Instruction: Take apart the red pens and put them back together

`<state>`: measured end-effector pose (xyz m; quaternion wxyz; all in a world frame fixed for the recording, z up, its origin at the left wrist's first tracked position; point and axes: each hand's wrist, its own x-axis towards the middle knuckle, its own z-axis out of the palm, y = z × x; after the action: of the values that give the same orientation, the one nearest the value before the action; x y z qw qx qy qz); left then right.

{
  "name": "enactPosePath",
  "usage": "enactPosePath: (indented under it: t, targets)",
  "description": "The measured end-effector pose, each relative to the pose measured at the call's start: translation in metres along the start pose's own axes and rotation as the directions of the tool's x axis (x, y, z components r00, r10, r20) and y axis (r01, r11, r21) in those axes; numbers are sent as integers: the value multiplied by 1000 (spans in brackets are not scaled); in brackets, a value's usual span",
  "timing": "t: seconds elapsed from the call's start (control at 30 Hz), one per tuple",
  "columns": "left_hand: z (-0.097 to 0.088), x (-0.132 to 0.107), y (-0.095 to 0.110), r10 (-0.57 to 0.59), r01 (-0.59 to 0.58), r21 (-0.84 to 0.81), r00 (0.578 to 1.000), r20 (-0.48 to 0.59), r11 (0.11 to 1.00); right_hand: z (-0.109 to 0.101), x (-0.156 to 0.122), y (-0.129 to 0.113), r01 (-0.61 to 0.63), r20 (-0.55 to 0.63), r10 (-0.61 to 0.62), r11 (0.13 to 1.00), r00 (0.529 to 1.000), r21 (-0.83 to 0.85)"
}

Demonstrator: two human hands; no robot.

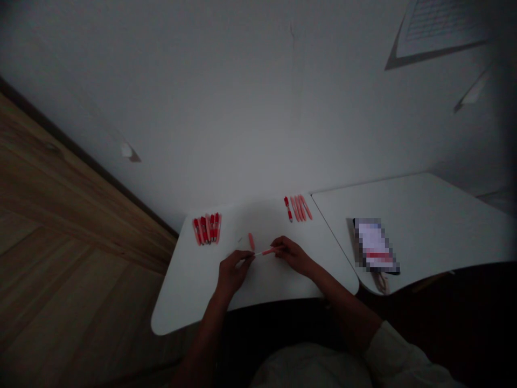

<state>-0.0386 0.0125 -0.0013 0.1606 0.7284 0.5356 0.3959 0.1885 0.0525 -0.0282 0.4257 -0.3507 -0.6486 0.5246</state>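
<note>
Fingertip work over a white table [189, 293]: the left hand [233, 269] pinches the free end of a thin pale piece [258, 254], while the right hand [294, 255] grips a pink barrel [268, 251] at its far end, fingers closed around it. From my distant seat, I judge both parts light and stiff, probably smooth plastic, the thin piece likelier to bend or slip. I would take the barrel around its middle and keep the thin piece in line with it.

A loose pink piece [251, 241] lies just beyond the left fingertips, near a tiny grey bit [239, 239] that a careless knuckle could flick away. Bundled pens [207, 229] lie beyond to the left; a red pen [288, 209] and pink barrels [301, 208] bound the right. I find sideways room nearer the front edge, with a seam [335, 242] farther right.
</note>
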Motion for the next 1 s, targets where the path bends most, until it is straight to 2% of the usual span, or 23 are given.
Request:
enactPosePath:
  t: [0.2,0.3,0.43,0.67,0.73,0.8,0.87,0.93,1.0]
  targets:
    - [1,-1,-1,-33,34,-36,999,15,999,-1,1,-2,17,10,-17,999,1000,34]
    - [1,-1,-2,-61,61,-38,998,17,997,0,0,-3,-15,34,14,999,999,34]
    - [0,0,-4,-108,110,-90,994,32,990,0,-1,-4,-38,12,38,998,999,-57]
    - [0,1,-5,-121,128,-118,991,63,985,-3,-2,-8,18,-17,-22,986,1000,-168]
    - [0,1,-5,-123,129,-114,991,53,985,-2,-3,-8,64,-22,-72,967,997,-247]
    - [1,1,-3,-131,136,-134,990,43,982,0,-3,-7,152,-25,-176,908,984,-391]
    - [2,1,0,-133,138,-169,990,40,976,3,-4,-6,257,12,-304,783,953,-566]
    - [5,0,4,-131,134,-194,991,32,972,8,-5,-5,356,121,-386,626,915,-694]
    - [8,0,9,-134,133,-203,991,7,970,12,-7,-4,432,228,-416,503,880,-749]
